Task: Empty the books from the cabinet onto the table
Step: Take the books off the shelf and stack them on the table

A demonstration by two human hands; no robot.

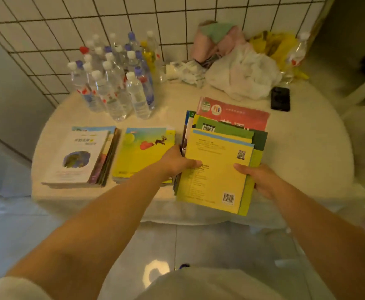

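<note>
A loose stack of books with a yellow back cover on top lies at the front right of the round white table, its near end hanging over the table's edge. My left hand grips the stack's left side, thumb on the cover. My right hand grips its right side, thumb on top. Green, blue and red books fan out underneath. To the left lie a yellow picture-book pile and a white-covered pile. The cabinet is out of view.
Several plastic water bottles stand at the table's back left. Crumpled bags and cloth lie at the back right, with a black phone beside them. A tiled wall runs behind. Glossy floor tiles lie below me.
</note>
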